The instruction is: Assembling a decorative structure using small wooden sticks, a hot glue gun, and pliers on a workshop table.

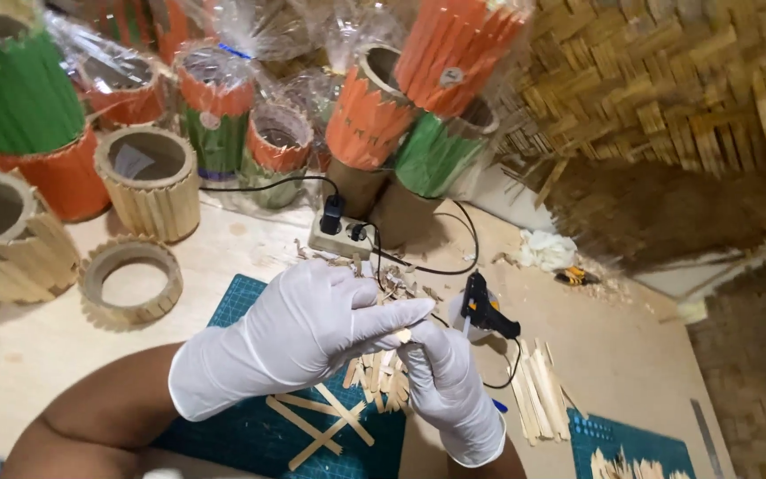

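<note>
Sticks, glue gun and power strip ring both hands.

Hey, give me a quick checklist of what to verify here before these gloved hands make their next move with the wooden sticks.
1. Gloves on both hands: ok; left hand and right hand wear white gloves.
2. Small wooden piece pinched between the fingertips: ok, both hands meet on it.
3. Glue gun within reach: ok, it rests on the table beside the right hand.
4. Glue gun plugged into the power strip: cannot tell; cords overlap.
5. Spare sticks: ok, piled right of the hands.
6. Cutting mat under the work: ok.
</note>
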